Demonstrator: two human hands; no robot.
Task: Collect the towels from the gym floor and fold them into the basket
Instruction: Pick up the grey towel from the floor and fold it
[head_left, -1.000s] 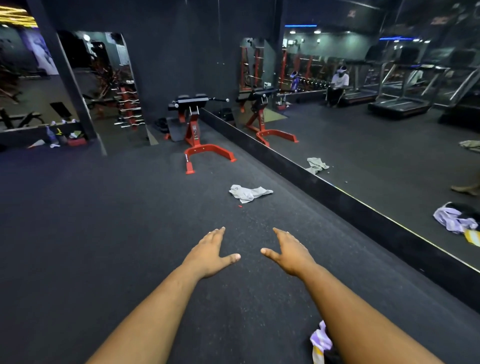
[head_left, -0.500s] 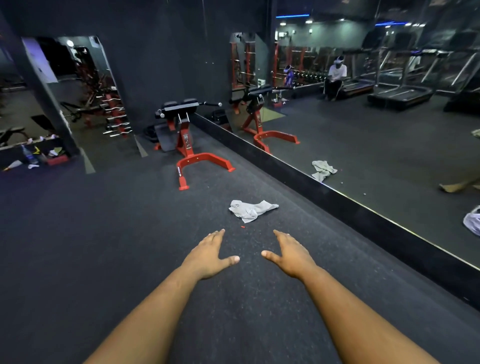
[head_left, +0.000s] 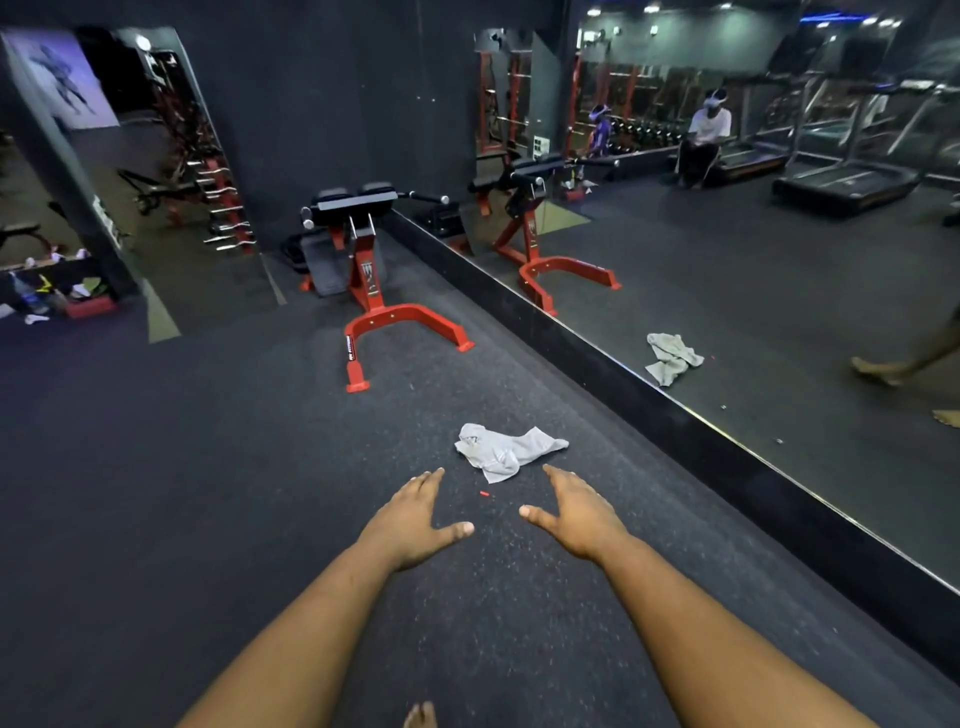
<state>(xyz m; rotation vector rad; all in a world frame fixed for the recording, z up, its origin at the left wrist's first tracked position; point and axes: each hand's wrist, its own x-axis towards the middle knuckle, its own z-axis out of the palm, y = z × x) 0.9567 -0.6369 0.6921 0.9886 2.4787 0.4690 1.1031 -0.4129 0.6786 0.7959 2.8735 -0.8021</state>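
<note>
Head view shows my left hand (head_left: 415, 519) and right hand (head_left: 576, 512) spread and empty just short of the crumpled grey towel (head_left: 506, 449) on the gym floor (head_left: 234, 467); grabbing one loose corner could leave it trailing and tangled.

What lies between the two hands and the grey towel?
In the head view, only bare floor and a small red scrap separate left hand, right hand and towel.

Gym: red bench (head_left: 384, 291), treadmills (head_left: 852, 182), wall mirror (head_left: 779, 291), rubber floor (head_left: 208, 467).
</note>
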